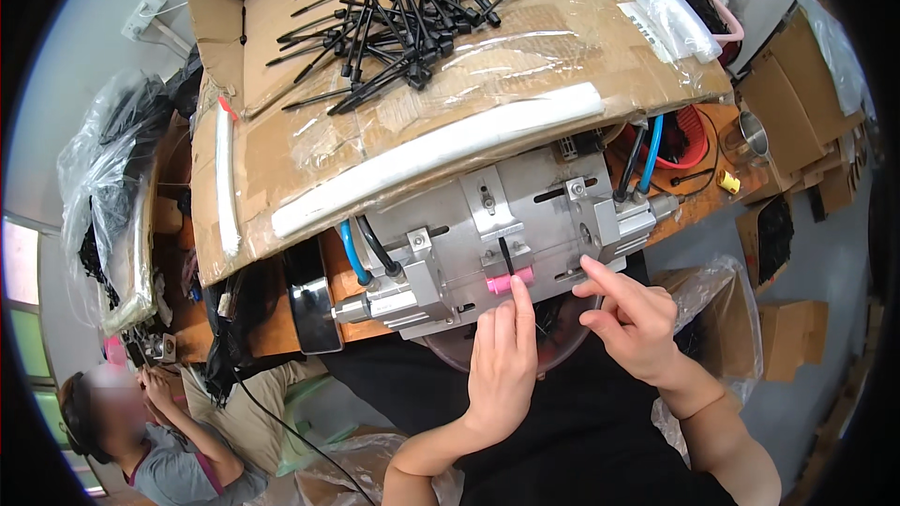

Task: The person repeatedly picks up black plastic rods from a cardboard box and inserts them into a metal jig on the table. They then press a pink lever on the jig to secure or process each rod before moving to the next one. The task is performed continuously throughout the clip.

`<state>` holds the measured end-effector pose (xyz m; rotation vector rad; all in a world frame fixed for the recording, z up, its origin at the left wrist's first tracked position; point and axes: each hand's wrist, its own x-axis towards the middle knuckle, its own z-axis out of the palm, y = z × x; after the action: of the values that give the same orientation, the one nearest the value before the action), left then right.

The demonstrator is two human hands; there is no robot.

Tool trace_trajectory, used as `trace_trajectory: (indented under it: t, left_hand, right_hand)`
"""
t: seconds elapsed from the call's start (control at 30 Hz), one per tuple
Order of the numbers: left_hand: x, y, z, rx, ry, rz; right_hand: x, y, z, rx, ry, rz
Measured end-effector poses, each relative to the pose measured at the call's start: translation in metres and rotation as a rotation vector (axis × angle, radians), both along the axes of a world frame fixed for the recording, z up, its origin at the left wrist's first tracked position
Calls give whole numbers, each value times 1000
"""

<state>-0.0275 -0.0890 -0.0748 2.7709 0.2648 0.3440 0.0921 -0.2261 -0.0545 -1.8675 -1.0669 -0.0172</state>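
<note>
In front of me a metal fixture plate (548, 192) carries two pneumatic clamps, the left clamp (422, 276) and the right clamp (614, 225). A slim black plastic piece (506, 251) sits upright in the middle holder, its lower end at a small pink block (499, 285). My left hand (502, 365) has its fingers stretched out, the index fingertip at the pink block's right side. Whether it presses the block or the black piece, I cannot tell. My right hand (633, 319) hovers by the right clamp, index finger extended, thumb apart, nothing visible between them.
A cardboard sheet (553, 56) above the fixture bears a pile of black plastic pieces (403, 28). Blue air hoses (653, 155) lead to the clamps. A red basket (692, 136) and metal cup (747, 134) stand right. Another person (178, 440) sits lower left.
</note>
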Motion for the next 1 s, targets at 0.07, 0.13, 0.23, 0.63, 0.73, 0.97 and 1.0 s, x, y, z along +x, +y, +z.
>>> trace_trajectory:
  t: [0.07, 0.13, 0.23, 0.63, 0.73, 0.97, 1.0]
  left_hand:
    - [0, 2, 2, 5, 18, -8]
    - [0, 5, 6, 15, 34, -22]
    - [10, 30, 31, -99, -66, -54]
    - [150, 170, 112, 192, -225, -43]
    - [128, 176, 110, 201, -221, -91]
    - [124, 178, 128, 250, -251, -79]
    - [123, 177, 131, 229, -269, -87]
  right_hand:
    - [1, -1, 5, 5, 26, 5]
    - [7, 2, 8, 38, -46, 9]
    - [31, 18, 24, 22, -254, -3]
    - [197, 164, 83, -326, -704, 125]
    - [195, 124, 89, -305, -655, 241]
    - [203, 108, 133, -202, -205, 262]
    - [207, 108, 131, -99, -148, 271]
